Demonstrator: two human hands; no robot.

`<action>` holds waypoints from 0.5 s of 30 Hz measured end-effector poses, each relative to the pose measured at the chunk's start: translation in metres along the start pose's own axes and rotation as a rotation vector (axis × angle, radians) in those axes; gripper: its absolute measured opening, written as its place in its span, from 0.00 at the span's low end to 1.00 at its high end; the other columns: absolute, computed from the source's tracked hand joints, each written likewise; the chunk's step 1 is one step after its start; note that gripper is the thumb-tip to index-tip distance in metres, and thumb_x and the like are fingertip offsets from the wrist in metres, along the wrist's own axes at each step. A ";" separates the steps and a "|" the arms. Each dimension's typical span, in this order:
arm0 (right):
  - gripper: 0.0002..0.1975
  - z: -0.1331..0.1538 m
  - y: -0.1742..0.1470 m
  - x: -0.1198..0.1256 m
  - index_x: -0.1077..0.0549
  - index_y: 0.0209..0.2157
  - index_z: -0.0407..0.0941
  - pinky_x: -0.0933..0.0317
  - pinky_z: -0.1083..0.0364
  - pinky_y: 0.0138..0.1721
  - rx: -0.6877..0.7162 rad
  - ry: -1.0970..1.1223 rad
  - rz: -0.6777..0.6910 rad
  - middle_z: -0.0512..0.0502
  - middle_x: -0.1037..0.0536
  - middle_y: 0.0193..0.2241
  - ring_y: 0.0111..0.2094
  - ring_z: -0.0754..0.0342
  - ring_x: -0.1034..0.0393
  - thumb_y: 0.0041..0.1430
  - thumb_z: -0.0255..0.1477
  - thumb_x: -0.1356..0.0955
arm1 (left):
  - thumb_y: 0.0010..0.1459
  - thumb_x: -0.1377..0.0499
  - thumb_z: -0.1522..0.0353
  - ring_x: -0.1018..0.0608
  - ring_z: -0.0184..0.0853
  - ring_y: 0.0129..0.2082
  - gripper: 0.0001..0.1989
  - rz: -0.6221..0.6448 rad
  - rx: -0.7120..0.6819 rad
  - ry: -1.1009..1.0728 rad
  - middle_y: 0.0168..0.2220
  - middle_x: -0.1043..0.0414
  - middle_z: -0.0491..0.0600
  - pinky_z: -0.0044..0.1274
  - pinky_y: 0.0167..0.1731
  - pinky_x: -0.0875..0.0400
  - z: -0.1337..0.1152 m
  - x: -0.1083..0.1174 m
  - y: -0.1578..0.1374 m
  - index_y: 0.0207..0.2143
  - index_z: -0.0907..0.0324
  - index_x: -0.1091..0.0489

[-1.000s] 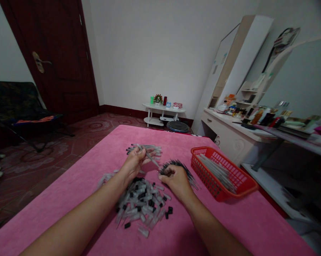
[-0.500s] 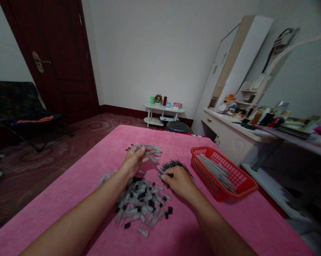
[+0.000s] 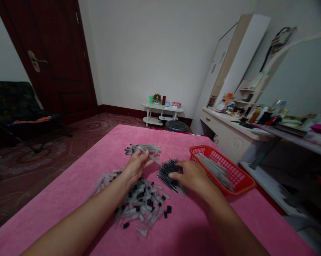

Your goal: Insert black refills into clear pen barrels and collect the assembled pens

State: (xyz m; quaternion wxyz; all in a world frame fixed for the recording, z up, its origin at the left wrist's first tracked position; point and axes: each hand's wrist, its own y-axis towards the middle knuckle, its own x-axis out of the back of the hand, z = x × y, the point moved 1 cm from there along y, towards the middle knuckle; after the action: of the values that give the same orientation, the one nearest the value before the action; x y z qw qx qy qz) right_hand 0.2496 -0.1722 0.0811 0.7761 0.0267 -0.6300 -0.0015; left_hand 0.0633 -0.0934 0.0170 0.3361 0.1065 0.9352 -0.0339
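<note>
Head view, looking down over a pink tabletop [image 3: 203,227]. The left hand [image 3: 135,167] is closed around 1 thin clear pen barrel [image 3: 151,158], pinched near its lower end so the tube slants up and to the right. The right hand [image 3: 194,176] lies palm down on a fan of thin black refills [image 3: 167,172], fingers loosely curled over them; whether it grips any cannot be told.

Between the forearms sits a heap of clear caps and small black plugs [image 3: 141,206]. Beyond the left hand lies a row of pens [image 3: 143,149]. Just right of the right hand, a red basket [image 3: 246,185] holds more pale tubes.

The barrel looks light, stiff and smooth, likely slippery; a fingertip pinch near 1 end suits it. The refills look thin and bendable, best taken singly near the middle.
</note>
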 end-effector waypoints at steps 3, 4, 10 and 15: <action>0.10 0.013 0.001 -0.011 0.23 0.32 0.45 0.47 0.59 0.29 0.130 0.197 -0.082 0.45 0.21 0.31 0.33 0.52 0.29 0.51 0.35 0.32 | 0.50 0.37 0.71 0.22 0.40 0.42 0.10 0.120 0.038 0.015 0.36 0.24 0.52 0.33 0.45 0.30 0.007 -0.014 -0.012 0.32 0.61 0.36; 0.07 0.015 0.001 -0.013 0.23 0.30 0.46 0.48 0.59 0.28 0.156 0.233 -0.092 0.46 0.21 0.30 0.32 0.53 0.30 0.51 0.32 0.32 | 0.49 0.36 0.69 0.22 0.40 0.42 0.10 0.155 0.045 0.050 0.37 0.24 0.52 0.33 0.45 0.30 0.008 -0.017 -0.013 0.33 0.61 0.35; 0.07 -0.019 0.005 0.017 0.22 0.28 0.45 0.49 0.58 0.26 0.000 0.127 -0.148 0.45 0.22 0.27 0.27 0.53 0.30 0.50 0.31 0.33 | 0.47 0.37 0.61 0.28 0.44 0.49 0.17 0.100 -0.220 0.684 0.44 0.26 0.56 0.37 0.52 0.39 -0.002 0.009 0.008 0.39 0.60 0.28; 0.11 -0.076 -0.002 0.057 0.22 0.30 0.47 0.46 0.55 0.27 -0.310 -0.090 -0.201 0.42 0.22 0.29 0.30 0.48 0.29 0.50 0.36 0.35 | 0.44 0.37 0.68 0.32 0.48 0.53 0.17 0.034 -0.411 1.118 0.47 0.29 0.57 0.38 0.57 0.49 -0.008 0.057 0.033 0.39 0.59 0.27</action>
State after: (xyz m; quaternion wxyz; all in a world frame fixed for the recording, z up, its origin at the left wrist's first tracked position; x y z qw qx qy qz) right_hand 0.3354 -0.1729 0.1212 0.7378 -0.0306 -0.6507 -0.1771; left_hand 0.0229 -0.0499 -0.0125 -0.1932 0.0559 0.9558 0.2143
